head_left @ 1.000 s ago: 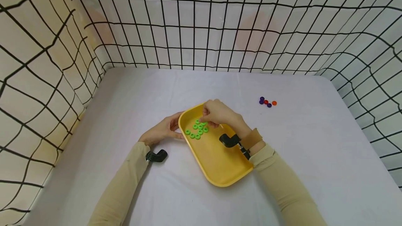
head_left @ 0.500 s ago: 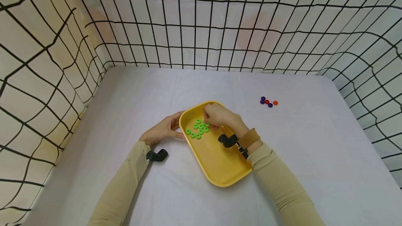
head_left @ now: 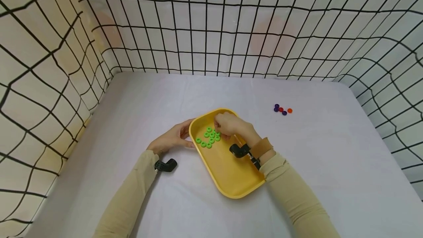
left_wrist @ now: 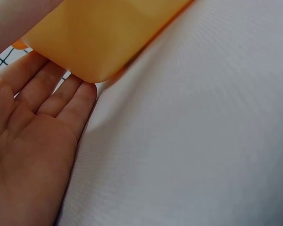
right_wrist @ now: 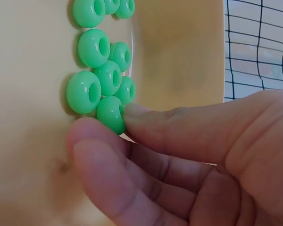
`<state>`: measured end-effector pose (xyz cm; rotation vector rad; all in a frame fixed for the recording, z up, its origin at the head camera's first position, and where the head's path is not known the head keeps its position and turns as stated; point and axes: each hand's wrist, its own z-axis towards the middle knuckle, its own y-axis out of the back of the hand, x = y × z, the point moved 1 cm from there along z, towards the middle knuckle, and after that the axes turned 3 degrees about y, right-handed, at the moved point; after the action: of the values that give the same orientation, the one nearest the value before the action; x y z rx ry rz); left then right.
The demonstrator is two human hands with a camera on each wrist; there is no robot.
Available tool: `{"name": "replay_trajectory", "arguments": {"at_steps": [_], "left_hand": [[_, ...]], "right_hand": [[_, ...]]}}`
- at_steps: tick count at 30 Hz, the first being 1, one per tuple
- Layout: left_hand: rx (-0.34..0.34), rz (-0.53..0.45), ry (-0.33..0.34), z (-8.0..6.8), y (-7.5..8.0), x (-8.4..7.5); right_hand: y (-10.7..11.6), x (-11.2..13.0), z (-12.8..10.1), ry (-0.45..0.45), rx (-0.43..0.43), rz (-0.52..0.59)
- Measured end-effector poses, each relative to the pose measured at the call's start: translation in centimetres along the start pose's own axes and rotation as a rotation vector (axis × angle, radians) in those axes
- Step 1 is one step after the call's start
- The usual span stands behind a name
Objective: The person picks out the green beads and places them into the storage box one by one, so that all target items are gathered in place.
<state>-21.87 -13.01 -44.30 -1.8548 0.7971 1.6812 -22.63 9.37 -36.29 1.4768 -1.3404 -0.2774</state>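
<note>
A yellow tray (head_left: 231,168) sits slantwise on the white cloth. Ring-shaped green beads (head_left: 209,145) lie in a loose cluster at its far left end. My left hand (head_left: 172,138) holds the tray's left corner from outside, thumb on one side and fingers against the other; in the left wrist view its fingers (left_wrist: 75,101) meet the tray wall (left_wrist: 99,47). Reaching into the tray, my right hand (head_left: 231,124) has its thumb and index finger on either side of one green bead (right_wrist: 111,115) at the cluster's edge, seen in the right wrist view.
Back right on the white cloth (head_left: 330,150) lie several small pieces: purple (head_left: 284,113), red (head_left: 281,109) and orange (head_left: 289,110). A black wire grid (head_left: 205,32) surrounds the surface at the back and sides.
My right hand has shifted slightly right within the tray, and another green bead now shows beside its fingers. My left hand and the tray have stayed in place.
</note>
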Motion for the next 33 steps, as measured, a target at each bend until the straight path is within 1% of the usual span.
{"name": "replay_trajectory", "arguments": {"at_steps": [4, 11, 22, 33], "left_hand": [[0.005, -0.001, -0.002, -0.08, -0.05, 0.09], [0.002, 0.005, -0.016, 0.07, 0.12, 0.17], [0.003, 0.007, -0.004, -0.01, 0.23, 0.20], [-0.001, 0.011, -0.005, -0.10, 0.31, 0.38]], "right_hand": [[-0.15, 0.00, 0.04, -0.009, 0.007, -0.002], [-0.11, 0.01, 0.15, -0.005, -0.008, -0.012], [-0.41, -0.20, 0.34, 0.026, -0.024, -0.022], [-0.24, -0.21, 0.32, 0.013, -0.030, -0.016]]}}
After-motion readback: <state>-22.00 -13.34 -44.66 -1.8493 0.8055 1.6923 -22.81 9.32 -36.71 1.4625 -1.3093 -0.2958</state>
